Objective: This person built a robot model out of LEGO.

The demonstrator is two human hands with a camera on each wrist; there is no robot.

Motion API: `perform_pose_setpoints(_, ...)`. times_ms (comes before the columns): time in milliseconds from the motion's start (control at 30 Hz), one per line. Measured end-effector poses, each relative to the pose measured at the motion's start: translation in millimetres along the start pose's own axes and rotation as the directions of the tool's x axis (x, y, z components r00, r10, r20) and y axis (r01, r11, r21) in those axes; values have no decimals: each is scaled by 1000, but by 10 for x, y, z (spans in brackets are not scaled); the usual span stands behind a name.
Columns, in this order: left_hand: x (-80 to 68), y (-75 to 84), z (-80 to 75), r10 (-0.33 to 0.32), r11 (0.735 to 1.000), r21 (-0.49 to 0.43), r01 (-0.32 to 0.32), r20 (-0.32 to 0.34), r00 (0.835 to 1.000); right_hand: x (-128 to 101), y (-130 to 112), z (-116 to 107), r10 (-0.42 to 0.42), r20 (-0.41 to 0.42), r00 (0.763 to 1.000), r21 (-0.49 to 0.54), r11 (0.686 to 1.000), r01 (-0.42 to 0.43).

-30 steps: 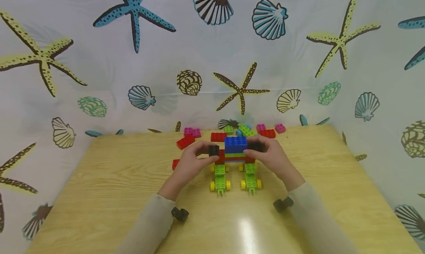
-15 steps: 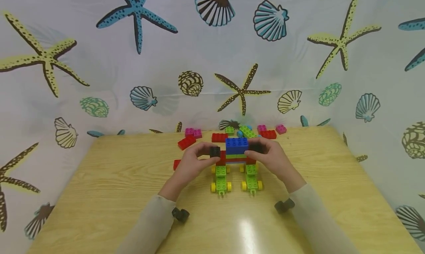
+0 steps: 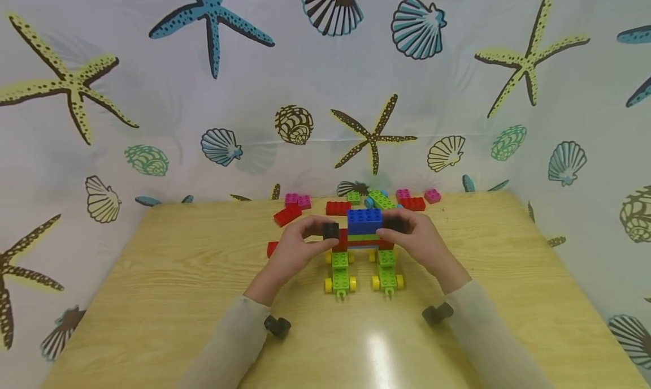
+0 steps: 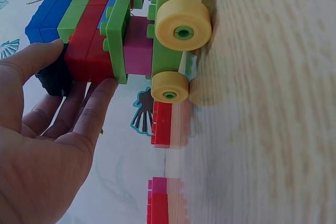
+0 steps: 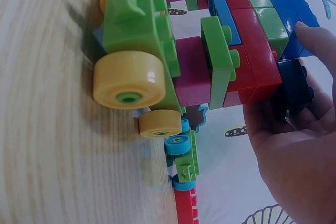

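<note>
Head view: the block car (image 3: 363, 247) stands upright, its two green wheeled legs pointing at the worktop's (image 3: 152, 298) near edge. Left hand (image 3: 292, 250) pinches a black block (image 3: 330, 230) on its left side. Right hand (image 3: 419, 242) pinches another black block (image 3: 394, 225) on its right.

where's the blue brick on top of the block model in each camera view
Head: blue brick at picture centre, topping the model, between both hands.
Left wrist: blue brick at upper left, above the thumb.
Right wrist: blue brick at upper right, above the fingers.
Shared landmark: the red layer under it.
</note>
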State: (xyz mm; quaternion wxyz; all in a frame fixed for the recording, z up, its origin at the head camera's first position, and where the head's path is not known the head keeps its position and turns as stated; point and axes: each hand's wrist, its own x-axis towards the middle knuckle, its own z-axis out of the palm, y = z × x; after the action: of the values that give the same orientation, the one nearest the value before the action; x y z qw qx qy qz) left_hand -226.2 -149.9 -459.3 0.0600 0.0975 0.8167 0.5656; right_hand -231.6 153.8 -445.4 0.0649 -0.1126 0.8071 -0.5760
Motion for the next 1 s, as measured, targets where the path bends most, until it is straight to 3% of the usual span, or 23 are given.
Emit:
perform_pose_setpoints(567,-11,11,-12,-9,1000,13,9,10,1000,-9,-22,2,5,10,1000,-3,1000,-5)
perform_pose_setpoints(1000,-8,-14,-32,29,1000,6,-29,30,999,-16,-1,-10,-5,9,1000,19,1000,4)
